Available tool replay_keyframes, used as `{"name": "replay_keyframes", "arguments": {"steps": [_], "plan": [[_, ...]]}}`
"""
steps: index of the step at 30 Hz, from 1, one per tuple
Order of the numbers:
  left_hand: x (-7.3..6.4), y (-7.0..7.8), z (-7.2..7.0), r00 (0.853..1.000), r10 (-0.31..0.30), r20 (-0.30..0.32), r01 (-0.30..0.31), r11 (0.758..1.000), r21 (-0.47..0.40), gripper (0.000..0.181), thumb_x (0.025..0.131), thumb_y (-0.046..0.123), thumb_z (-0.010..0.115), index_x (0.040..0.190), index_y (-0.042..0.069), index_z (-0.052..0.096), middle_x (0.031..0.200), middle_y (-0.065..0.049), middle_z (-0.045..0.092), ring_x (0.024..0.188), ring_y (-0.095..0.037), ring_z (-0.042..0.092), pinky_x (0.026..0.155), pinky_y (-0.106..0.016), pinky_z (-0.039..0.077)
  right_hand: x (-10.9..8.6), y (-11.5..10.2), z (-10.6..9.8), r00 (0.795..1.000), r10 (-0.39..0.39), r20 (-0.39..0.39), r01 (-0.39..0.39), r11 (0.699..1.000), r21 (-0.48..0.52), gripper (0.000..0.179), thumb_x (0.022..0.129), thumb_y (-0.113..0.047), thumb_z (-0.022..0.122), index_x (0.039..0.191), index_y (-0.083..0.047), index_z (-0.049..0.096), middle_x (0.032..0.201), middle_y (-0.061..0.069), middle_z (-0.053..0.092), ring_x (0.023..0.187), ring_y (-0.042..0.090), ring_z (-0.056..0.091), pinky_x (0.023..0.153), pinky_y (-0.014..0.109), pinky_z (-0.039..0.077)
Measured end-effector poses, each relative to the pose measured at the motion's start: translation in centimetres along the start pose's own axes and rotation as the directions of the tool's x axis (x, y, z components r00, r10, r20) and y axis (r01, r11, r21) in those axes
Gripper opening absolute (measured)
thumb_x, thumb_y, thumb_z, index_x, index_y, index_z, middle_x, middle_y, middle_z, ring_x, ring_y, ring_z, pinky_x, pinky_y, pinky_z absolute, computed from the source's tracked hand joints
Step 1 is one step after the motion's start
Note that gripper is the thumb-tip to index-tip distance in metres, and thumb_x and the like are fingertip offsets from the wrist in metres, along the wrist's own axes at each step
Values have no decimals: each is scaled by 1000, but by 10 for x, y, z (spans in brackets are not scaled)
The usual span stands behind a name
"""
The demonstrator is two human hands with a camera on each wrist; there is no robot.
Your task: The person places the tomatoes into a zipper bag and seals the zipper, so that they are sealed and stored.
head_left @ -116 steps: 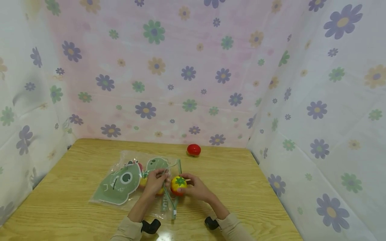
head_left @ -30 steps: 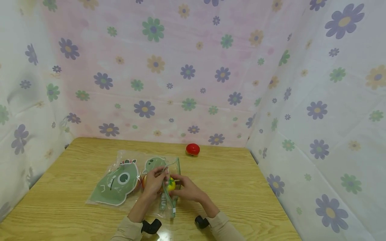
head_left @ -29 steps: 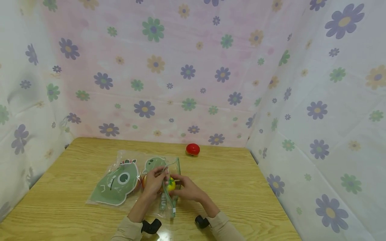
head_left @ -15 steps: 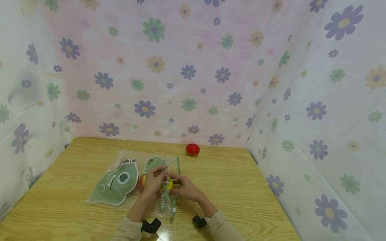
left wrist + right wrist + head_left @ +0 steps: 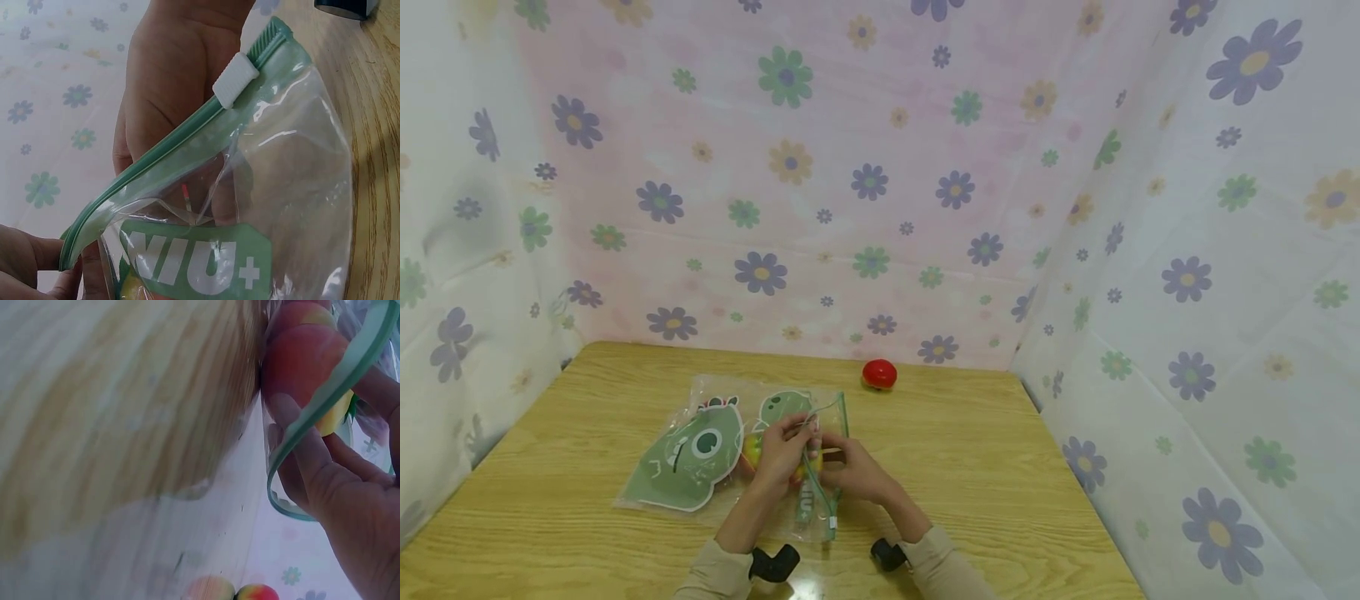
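A clear plastic zip bag (image 5: 700,454) with green cartoon-creature prints lies on the table. My left hand (image 5: 781,458) pinches the green edge of its mouth; the left wrist view shows this zip edge (image 5: 159,150) with its white slider (image 5: 235,80). My right hand (image 5: 859,473) reaches in past that edge. In the right wrist view its thumb and fingers hold a red-and-yellow toy fruit (image 5: 306,365) with a green leaf, inside the bag. Another red-and-yellow toy fruit (image 5: 751,452) sits deeper in the bag, partly hidden by my left hand.
A shiny red toy fruit (image 5: 879,374) stands near the back edge of the wooden table (image 5: 970,467), behind the bag. Flower-printed cloth (image 5: 820,192) hangs behind the table and at both sides. Black wrist mounts (image 5: 775,564) sit by both cuffs.
My right hand has moved left into the bag's mouth with the toy fruit, which was outside at first. The fruit inside has shifted slightly left. My left hand keeps its pinch on the edge.
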State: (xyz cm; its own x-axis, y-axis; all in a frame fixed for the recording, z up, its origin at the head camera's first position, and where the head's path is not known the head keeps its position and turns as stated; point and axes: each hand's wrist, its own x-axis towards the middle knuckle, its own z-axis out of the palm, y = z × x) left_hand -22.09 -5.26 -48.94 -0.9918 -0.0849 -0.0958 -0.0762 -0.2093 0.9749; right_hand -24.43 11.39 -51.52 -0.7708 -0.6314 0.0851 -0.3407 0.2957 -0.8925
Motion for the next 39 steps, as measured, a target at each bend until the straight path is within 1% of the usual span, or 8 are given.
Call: {"name": "replay_keyframes", "arguments": {"steps": [4,7,14,19,24,27,31,39], "plan": [[2,-2,0,1000,-6,-6,6,1000,-2,39,102,8,61,136,-10,53,107,-16,69,73,-8,65,64,-19,58,3,-1,3,1000,5,-15,-5,1000,-6,56,93,3,61,148,-2,49,142,18,55,131,35,55,106,33,51],[2,-2,0,1000,-6,-10,6,1000,2,39,103,9,60,136,-10,53,107,-16,69,73,-8,65,64,-18,57,5,-1,4,1000,12,-18,-13,1000,-11,58,91,5,61,147,-4,50,143,15,56,132,30,55,107,29,49],[0,0,-1,1000,-11,-10,11,1000,-9,40,103,10,60,137,-11,51,107,-15,68,73,-9,64,63,-18,56,4,0,5,1000,19,-7,-19,1000,3,60,92,5,61,150,-7,48,144,14,55,132,31,55,106,30,50],[-2,0,-2,1000,5,3,-5,1000,13,42,104,11,60,138,-11,50,109,-16,68,73,-8,64,67,-18,56,0,-2,1,999,36,1,-36,999,18,58,96,-4,65,151,-7,46,148,15,53,130,34,56,101,28,53],[-2,1,-3,999,28,17,-28,1000,-7,41,103,12,60,136,-13,51,106,-15,69,76,-9,65,66,-19,57,-7,-10,-7,999,40,29,-42,995,94,58,99,-8,64,153,-6,43,154,18,46,131,42,54,91,34,60],[-1,1,-3,999,23,30,-22,999,-33,38,103,9,59,134,-12,52,100,-13,69,76,-11,65,63,-19,57,-12,-12,-13,997,58,41,-63,990,128,57,101,-8,62,155,-6,40,156,21,42,132,44,52,87,36,62],[0,0,-3,999,14,44,-12,999,-50,33,103,5,58,131,-12,53,97,-13,69,75,-11,63,61,-19,56,-19,-12,-22,997,75,30,-78,986,144,56,102,-8,61,154,-3,40,154,25,40,132,44,52,87,38,62],[0,-1,-4,999,11,49,-11,1000,-14,35,102,4,58,132,-15,53,99,-20,69,76,-12,65,62,-20,58,-27,-8,-39,997,75,-22,-70,982,174,53,102,-4,58,151,6,40,154,29,39,132,51,48,90,43,61]]}}
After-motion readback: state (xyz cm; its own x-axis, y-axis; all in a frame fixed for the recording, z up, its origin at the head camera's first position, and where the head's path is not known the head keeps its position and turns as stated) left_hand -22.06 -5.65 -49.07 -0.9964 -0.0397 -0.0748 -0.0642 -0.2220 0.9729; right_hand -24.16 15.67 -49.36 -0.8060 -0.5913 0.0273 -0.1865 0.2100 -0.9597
